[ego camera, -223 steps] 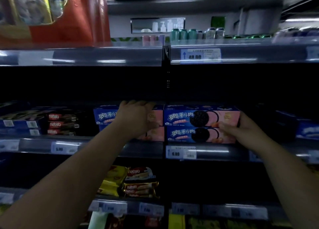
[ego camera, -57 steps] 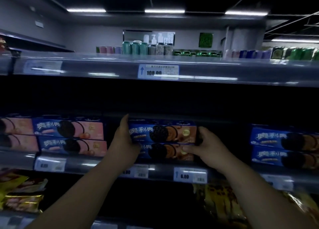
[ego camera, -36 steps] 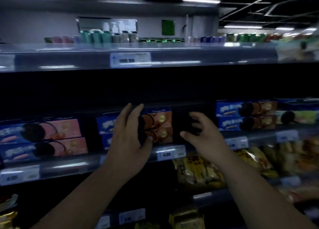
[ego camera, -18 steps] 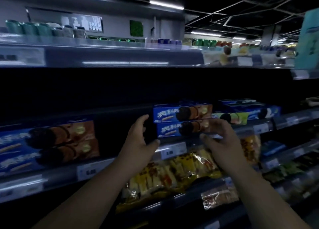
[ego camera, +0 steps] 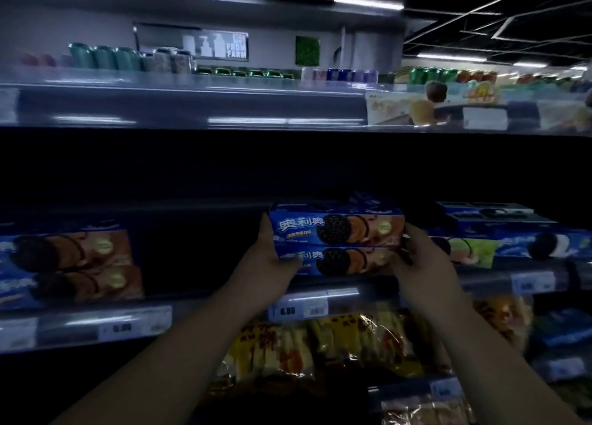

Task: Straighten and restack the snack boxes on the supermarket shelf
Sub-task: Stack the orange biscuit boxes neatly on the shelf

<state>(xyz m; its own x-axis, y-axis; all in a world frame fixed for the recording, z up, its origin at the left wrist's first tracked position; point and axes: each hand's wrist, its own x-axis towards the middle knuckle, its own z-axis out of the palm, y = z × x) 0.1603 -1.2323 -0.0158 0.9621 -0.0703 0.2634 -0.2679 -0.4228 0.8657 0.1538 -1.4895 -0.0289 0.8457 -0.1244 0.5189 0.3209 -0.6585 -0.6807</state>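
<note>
Head view: left hand [ego camera: 267, 264] and right hand [ego camera: 419, 258] clamp ends of two-box stack [ego camera: 336, 243] above price tag [ego camera: 299, 310]. Risk: uneven squeeze slides top box [ego camera: 336, 229] off, probably toward green box [ego camera: 471, 251] right of tag.

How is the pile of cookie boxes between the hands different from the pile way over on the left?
The middle pile has a left hand and a right hand pressing its ends; the left pile is touched by nobody. The middle pile looks sharp and brighter; the left pile is blurry, dim and cut off by the picture edge. Both are two blue-and-brown boxes stacked flat on the same shelf.
</note>
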